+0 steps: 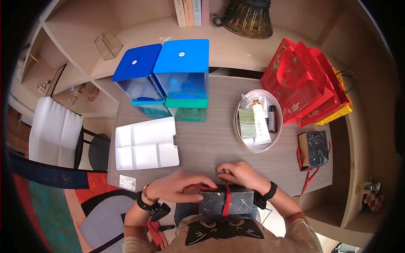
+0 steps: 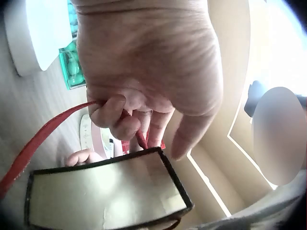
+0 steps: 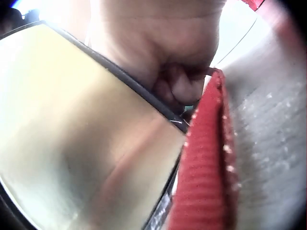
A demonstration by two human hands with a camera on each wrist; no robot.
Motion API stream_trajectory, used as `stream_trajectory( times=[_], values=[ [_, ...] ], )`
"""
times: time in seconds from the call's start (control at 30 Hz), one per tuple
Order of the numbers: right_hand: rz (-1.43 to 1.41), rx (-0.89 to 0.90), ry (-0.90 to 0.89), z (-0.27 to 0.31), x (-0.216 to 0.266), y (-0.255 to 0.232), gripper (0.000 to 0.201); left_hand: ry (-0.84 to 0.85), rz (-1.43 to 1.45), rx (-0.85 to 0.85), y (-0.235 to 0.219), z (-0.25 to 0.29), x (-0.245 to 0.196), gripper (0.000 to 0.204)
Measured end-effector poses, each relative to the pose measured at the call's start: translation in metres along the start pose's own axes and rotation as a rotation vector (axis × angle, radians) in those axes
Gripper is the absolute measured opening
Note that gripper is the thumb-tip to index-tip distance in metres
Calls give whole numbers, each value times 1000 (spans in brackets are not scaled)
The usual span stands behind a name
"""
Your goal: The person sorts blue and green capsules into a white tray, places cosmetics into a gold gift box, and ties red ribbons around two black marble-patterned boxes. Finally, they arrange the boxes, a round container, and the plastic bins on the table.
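Note:
A black marbled box (image 1: 213, 205) with gold-coloured end faces (image 2: 103, 196) sits close to the person's body, at the table's near edge. Red ribbon (image 1: 228, 200) runs across its top and down its near side. My left hand (image 1: 181, 186) reaches over the box's left end, its fingers (image 2: 115, 117) curled round a length of that ribbon. Beyond the far side of the box, my right hand (image 1: 242, 175) grips another stretch of ribbon (image 3: 206, 158) in curled fingers (image 3: 184, 88). Part of the right fingertips is hidden behind the box edge in the right wrist view.
A white divided tray (image 1: 145, 145) lies left, with blue-lidded clear bins (image 1: 181, 63) behind it. An oval container (image 1: 240, 141) of tubes and bottles stands right of centre. Red gift bags (image 1: 291, 84) and a second marbled box (image 1: 318, 149) with ribbon occupy the right side.

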State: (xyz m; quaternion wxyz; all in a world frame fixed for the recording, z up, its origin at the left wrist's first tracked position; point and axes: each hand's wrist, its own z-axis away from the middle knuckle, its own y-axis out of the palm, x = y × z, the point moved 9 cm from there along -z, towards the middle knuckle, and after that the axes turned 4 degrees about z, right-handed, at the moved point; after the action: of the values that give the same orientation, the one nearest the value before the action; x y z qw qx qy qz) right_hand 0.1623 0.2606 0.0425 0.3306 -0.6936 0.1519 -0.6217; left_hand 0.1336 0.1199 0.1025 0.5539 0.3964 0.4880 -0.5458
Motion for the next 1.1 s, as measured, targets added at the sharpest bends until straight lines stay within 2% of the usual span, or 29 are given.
stream_trajectory(
  times=[0.03, 0.13, 0.17, 0.27, 0.3, 0.4, 0.47, 0.57, 0.67, 0.77, 0.87, 0.97, 1.1],
  values=[
    [-16, 26, 31, -1, -1, 0, 15, 148, -39, -60, -3, -6, -11, 33],
    [-112, 67, 101, -4, -11, 3, 16, 75, -71, 73, -5, -20, -20, 30],
    [-152, 75, 121, -4, -15, 3, 17, 96, -79, 70, -7, -26, -24, 29],
    [-242, 137, 110, -6, -16, 5, 17, 170, -125, -35, -18, -39, -22, 27],
    [-393, 153, 124, -6, -22, 12, 17, 272, -132, -114, -22, -43, -25, 21],
    [-768, 175, 162, -5, -33, 23, 19, 33, -34, -204, -33, -51, -13, 15],
    [-914, 151, 186, -2, -25, 12, 21, 37, -10, -273, -37, -50, -9, 12],
    [-967, 116, 277, 7, -27, -1, 22, 47, -12, -319, -39, -48, -1, 10],
    [-1007, 81, 235, 8, -18, -9, 20, 59, -24, -282, -34, -53, 6, 10],
    [-885, -11, 175, 4, -19, -7, 20, 93, -1, -269, -26, -59, 4, 14],
    [-596, -13, 258, 3, -22, -6, 23, 81, 52, -256, -19, -62, 4, 21],
    [-883, 34, 335, 3, -12, -3, 27, 81, 64, -274, -18, -62, 12, 26],
    [-1054, 52, 264, 1, -12, 0, 34, 68, 42, -290, -18, -62, 18, 30]
  ],
)
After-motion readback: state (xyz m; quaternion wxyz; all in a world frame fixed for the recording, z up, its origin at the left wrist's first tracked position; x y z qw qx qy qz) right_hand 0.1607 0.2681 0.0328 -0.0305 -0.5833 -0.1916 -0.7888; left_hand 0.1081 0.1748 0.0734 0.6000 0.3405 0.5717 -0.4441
